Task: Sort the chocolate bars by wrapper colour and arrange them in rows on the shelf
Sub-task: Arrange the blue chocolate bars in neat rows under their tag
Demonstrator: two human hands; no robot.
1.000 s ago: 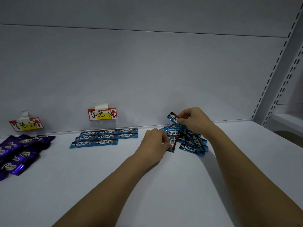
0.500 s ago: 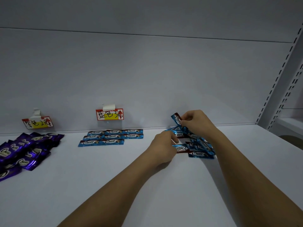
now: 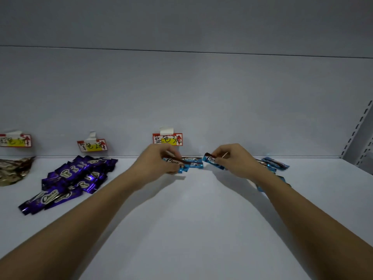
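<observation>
— Under the blue label [image 3: 167, 139], my left hand [image 3: 159, 161] pinches a blue bar [image 3: 177, 163] above the started blue rows [image 3: 192, 162]; it came over from the loose blue pile [image 3: 271, 165] on the shelf [image 3: 191, 219].
— And your right hand [image 3: 235, 160]?
— It pinches a second blue bar [image 3: 212, 160], lifted clear. Two more for the rows.
— The wrappers?
— Glossy, crinkly foil, slim and flat. The purple bars [image 3: 72, 178] lie heaped, unsorted.
</observation>
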